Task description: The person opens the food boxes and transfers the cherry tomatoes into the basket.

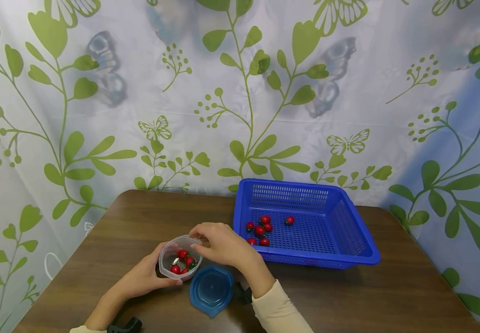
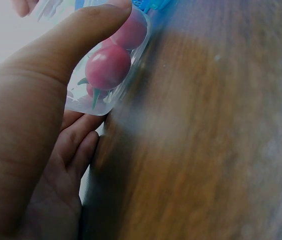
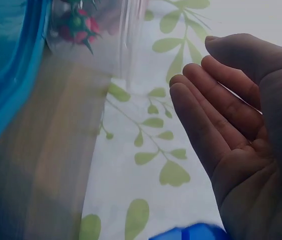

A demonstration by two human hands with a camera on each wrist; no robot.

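Observation:
My left hand [image 1: 146,276] grips a clear plastic container [image 1: 175,243] by its side, with the thumb across the near wall and the fingers around the far side. Several cherry tomatoes [image 1: 187,261] lie inside it; one red tomato [image 2: 108,67] with a green stem shows behind the left thumb. Over the container's right rim hovers my right hand [image 1: 222,244], its fingers loosely bent and holding nothing. In the right wrist view that hand [image 3: 231,120] is apart from the container [image 3: 108,47]. A blue lid [image 1: 212,289] lies on the table just right of the container.
A blue perforated basket [image 1: 310,233] stands at the back right of the brown wooden table [image 1: 327,296]. Several cherry tomatoes [image 1: 259,230] are in its left part. A leaf-patterned curtain [image 1: 181,138] hangs behind the table.

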